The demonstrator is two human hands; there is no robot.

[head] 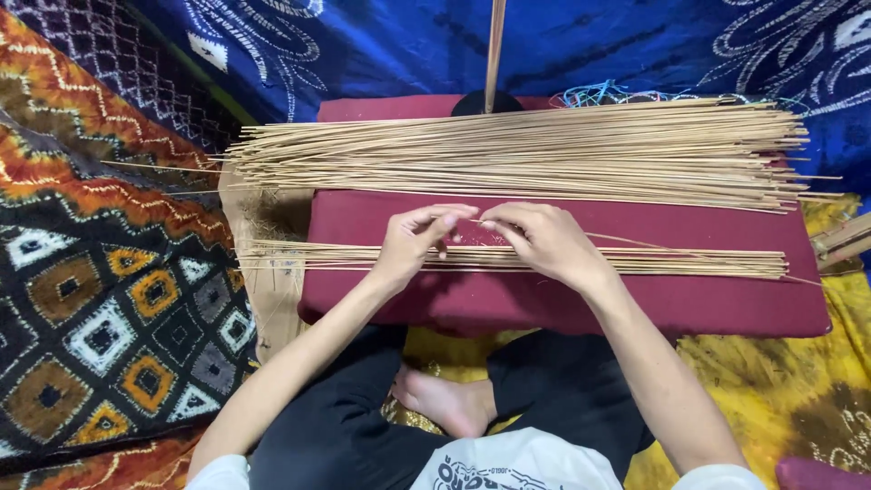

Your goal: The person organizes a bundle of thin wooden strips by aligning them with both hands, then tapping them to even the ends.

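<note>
Both hands (481, 240) close together — fingertips pinched

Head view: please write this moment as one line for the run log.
left hand: pinching thin sticks | right hand: fingertips on same small bundle | surface: maroon cushion | behind: large stick pile

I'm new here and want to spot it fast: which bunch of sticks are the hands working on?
Find the dark red cushion in front of the seated person. Two bunches of thin pale sticks lie across it; the one you want is the near row, under the left hand and right hand. It is a thin, flat row, while the far pile is thick, heaped and untouched.
</note>
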